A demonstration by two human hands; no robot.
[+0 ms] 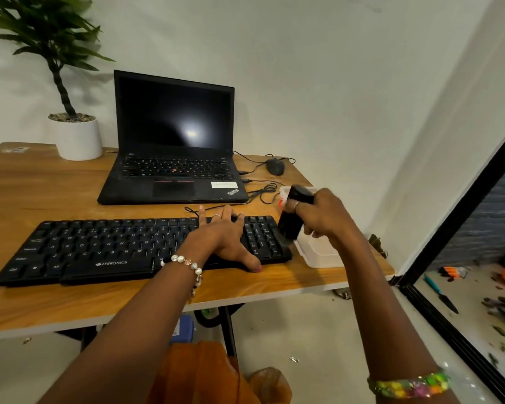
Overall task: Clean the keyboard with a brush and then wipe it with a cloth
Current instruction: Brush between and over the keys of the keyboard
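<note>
One brush (289,225) gripped by right hand (322,215), left hand (225,236) flat, fingers spread, on one keyboard (114,246)

Laptop (172,141) behind keyboard (114,246)

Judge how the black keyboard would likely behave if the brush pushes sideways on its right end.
The keyboard looks thin, plastic and probably light, so it could slide on the smooth wooden table. The left hand rests flat on it, which likely steadies it. It seems stiff and lies flat, so tipping is unlikely under the brush in the right hand.
</note>
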